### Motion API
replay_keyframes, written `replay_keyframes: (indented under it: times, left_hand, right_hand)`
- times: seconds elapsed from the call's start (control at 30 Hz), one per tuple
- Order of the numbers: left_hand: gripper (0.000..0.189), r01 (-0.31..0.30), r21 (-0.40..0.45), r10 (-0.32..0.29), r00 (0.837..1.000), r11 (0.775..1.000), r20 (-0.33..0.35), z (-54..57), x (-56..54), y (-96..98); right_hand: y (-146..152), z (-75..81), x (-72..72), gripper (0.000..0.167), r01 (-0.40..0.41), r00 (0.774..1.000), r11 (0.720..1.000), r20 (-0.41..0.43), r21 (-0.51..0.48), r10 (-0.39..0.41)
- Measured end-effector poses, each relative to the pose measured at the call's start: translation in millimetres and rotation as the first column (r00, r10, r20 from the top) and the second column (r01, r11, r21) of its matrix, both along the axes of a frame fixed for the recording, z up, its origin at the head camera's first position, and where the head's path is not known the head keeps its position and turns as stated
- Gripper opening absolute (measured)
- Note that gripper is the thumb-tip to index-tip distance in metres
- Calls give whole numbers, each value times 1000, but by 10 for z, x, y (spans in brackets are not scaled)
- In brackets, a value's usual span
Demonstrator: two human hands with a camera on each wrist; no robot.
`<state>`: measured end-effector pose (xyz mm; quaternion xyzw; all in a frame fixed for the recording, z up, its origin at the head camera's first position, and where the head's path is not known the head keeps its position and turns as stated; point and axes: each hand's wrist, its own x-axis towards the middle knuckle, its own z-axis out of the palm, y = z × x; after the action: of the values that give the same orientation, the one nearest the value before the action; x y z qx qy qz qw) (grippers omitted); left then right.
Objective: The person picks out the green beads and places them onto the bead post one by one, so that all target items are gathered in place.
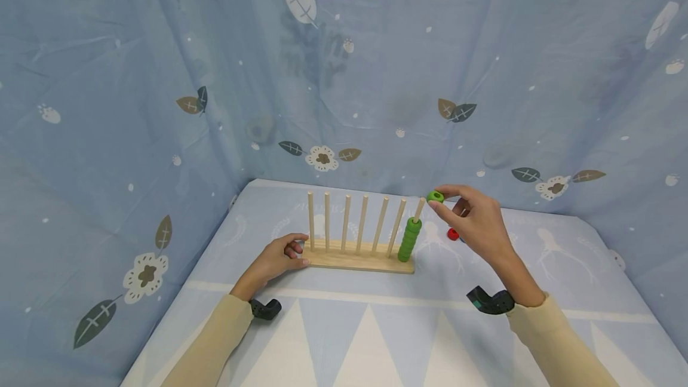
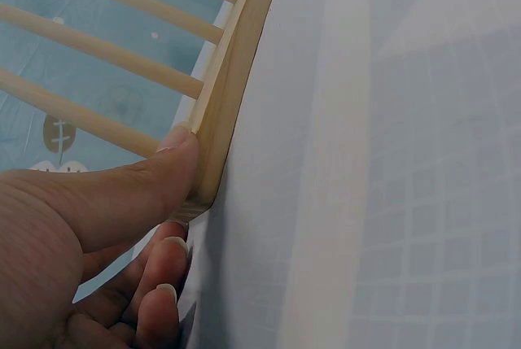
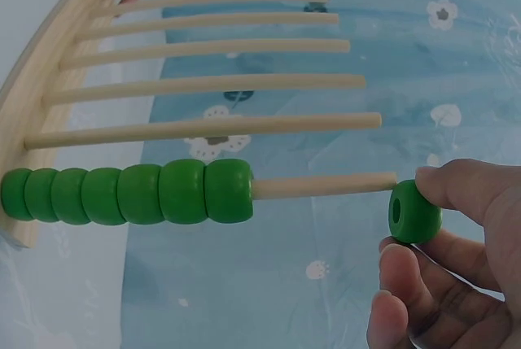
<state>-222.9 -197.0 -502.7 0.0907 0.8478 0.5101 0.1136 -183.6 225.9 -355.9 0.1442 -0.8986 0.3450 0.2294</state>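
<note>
A wooden base (image 1: 355, 260) with several upright pegs stands on the table. Several green beads (image 1: 410, 239) are stacked on its rightmost peg, whose upper part is bare. My right hand (image 1: 478, 220) pinches a single green bead (image 3: 417, 212) between thumb and fingers, right by that peg's tip; in the right wrist view the bead's hole faces the peg side. My left hand (image 1: 279, 257) grips the left end of the base, its thumb (image 2: 155, 178) along the front edge near the leftmost peg. The other pegs (image 1: 346, 223) carry no beads.
A red bead (image 1: 453, 234) lies on the table behind my right hand, with a bit of something blue beside it, mostly hidden. Blue patterned cloth (image 1: 376, 76) hangs behind and at the sides of the table (image 1: 333, 315).
</note>
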Motion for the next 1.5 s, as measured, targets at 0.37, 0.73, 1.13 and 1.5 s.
replay_keyframes:
  times: [0.37,0.73,1.13,1.5]
  left_hand:
    - [60,-6,-6,5,1000,1000,-3,-5,-8,-3]
    - [60,-3,7,3,1000,1000,0,-14,-1,-8]
    - [60,0,1,0,1000,1000,-9,1,-5,-20]
    - [60,-1,9,1,1000,1000,1,-15,-13,-15]
  right_hand:
    - [-19,23,-15,31,-20,999,1000,-32,-14,20]
    - [-86,18,-42,31,-66,996,998,-58,-13,65]
    - [-115,21,-54,31,-96,995,995,-39,-7,96]
    - [-113,1,-57,33,-106,994,994,-15,6,106]
